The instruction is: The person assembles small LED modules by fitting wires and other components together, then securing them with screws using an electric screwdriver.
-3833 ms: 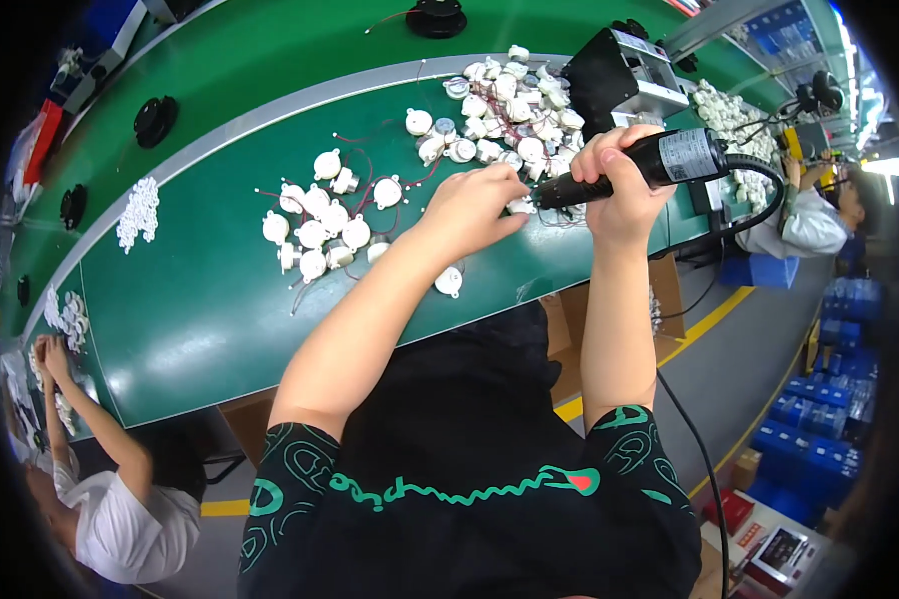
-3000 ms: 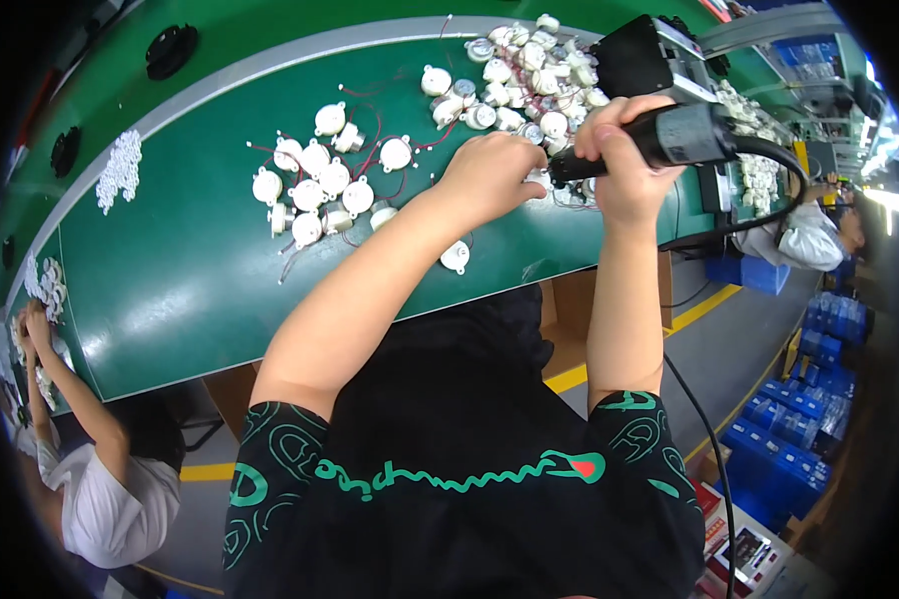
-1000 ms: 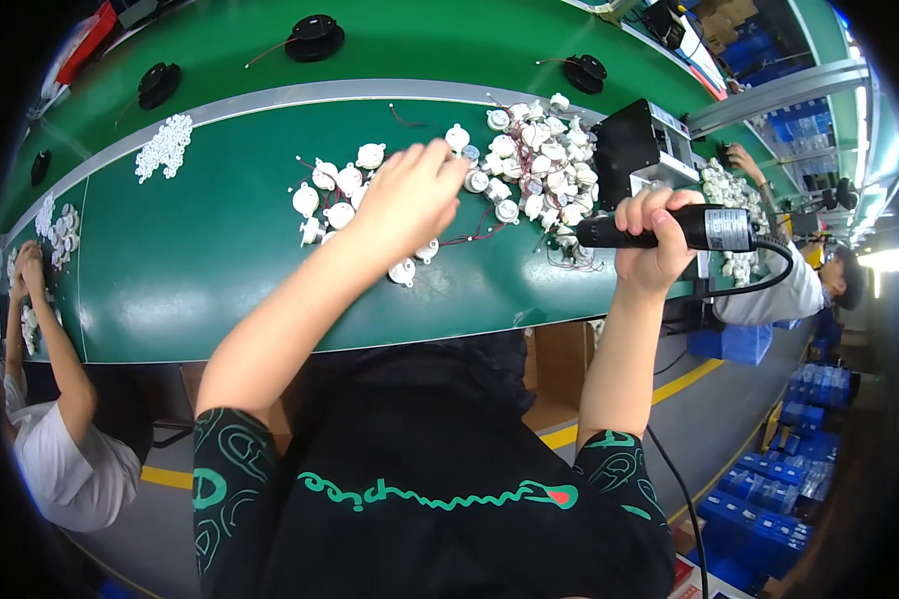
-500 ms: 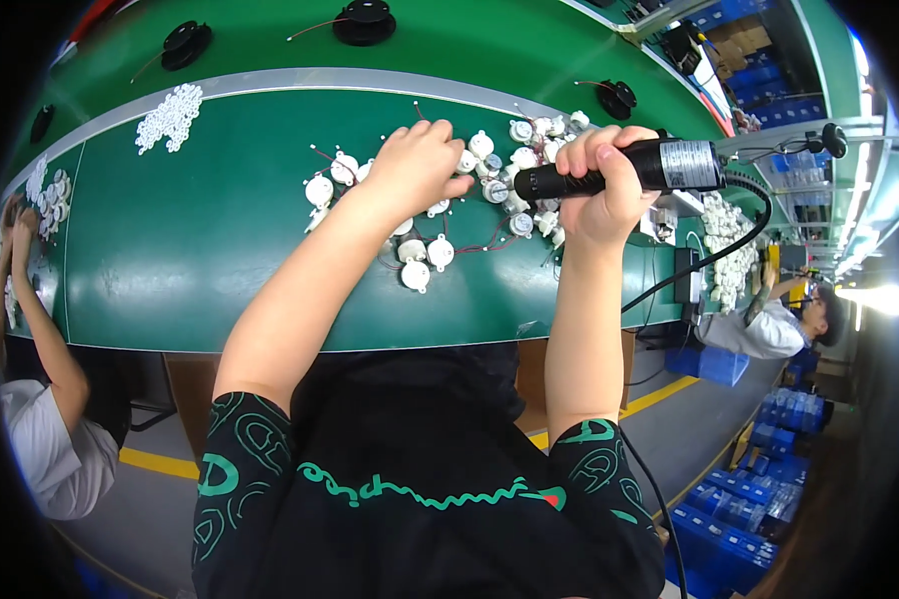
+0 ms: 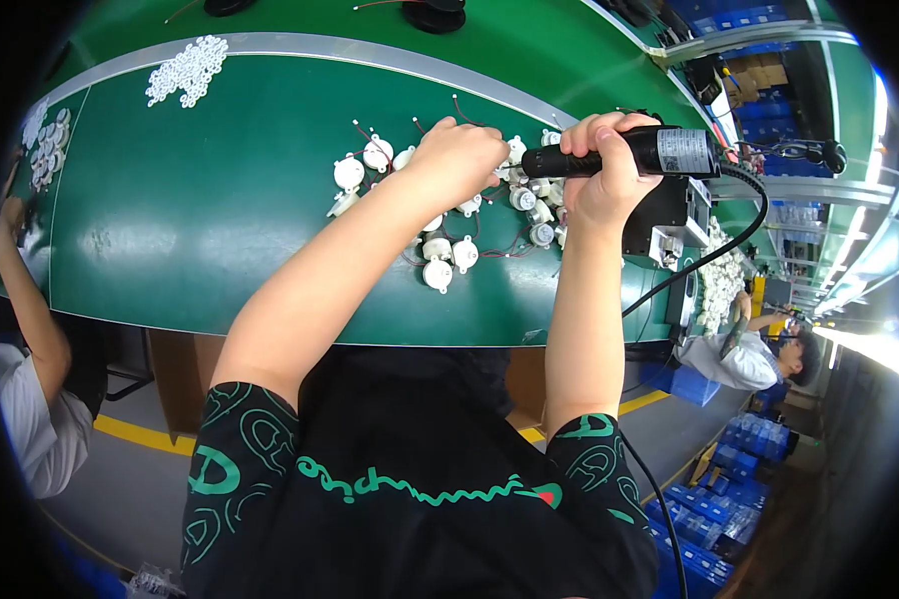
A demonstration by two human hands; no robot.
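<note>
My right hand (image 5: 607, 185) is wrapped round a black electric screwdriver (image 5: 659, 152), held nearly level with its tip pointing left. A thin bit shows at its tip, right beside my left hand (image 5: 461, 160). The left fingers are curled together at the bit; whatever they hold is hidden behind the hand. Around both hands lie several small round white motor-like parts with eared rims and thin red and dark wires, such as one (image 5: 438, 275) below the left wrist and another (image 5: 349, 173) to its left. More are heaped under the screwdriver, partly covered.
A pile of small white rings (image 5: 188, 72) lies at the far left of the green table (image 5: 200, 220). The screwdriver's black cable (image 5: 709, 262) loops down on the right. A dark machine (image 5: 659, 220) stands beyond my right wrist. Co-workers sit at both sides.
My left hand has moved right to the screwdriver's tip, and its fingers have closed. The screwdriver stays almost in place in my right hand. The whole view has shifted a little.
</note>
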